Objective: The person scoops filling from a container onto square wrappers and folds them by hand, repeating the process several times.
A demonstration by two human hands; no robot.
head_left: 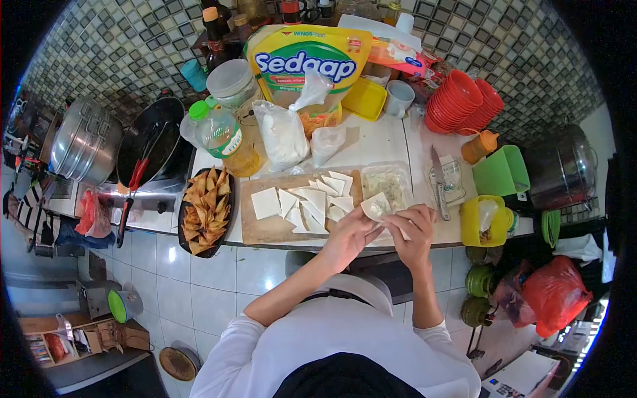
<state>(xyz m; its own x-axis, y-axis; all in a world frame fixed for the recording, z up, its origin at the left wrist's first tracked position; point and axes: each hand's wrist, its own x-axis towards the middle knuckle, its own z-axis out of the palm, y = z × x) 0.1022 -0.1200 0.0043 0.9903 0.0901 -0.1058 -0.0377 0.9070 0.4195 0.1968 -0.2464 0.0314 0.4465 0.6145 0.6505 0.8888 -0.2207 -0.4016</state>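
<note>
Between my two hands is a pale pastry wrapper [376, 204] with a dab of whitish filling on it. My left hand [350, 233] pinches its lower left side. The curled fingers of my right hand [413, 232] close on its lower right edge; the exact fingertip contact is partly hidden. Just behind them sits a clear plastic tub [406, 167] of pale, green-flecked filling [391, 188]. On my left, a wooden cutting board [255, 230] carries several cut white wrapper pieces [267, 203], some stacked and overlapping.
A black tray [224, 243] of fried triangular pastries [208, 207] stands left of the board. A knife [439, 182] lies to the right, beside a yellow container [470, 222]. Behind are an oil bottle [222, 132], white plastic bags [282, 136] and red bowls [454, 99]. A pan [149, 136] sits far left.
</note>
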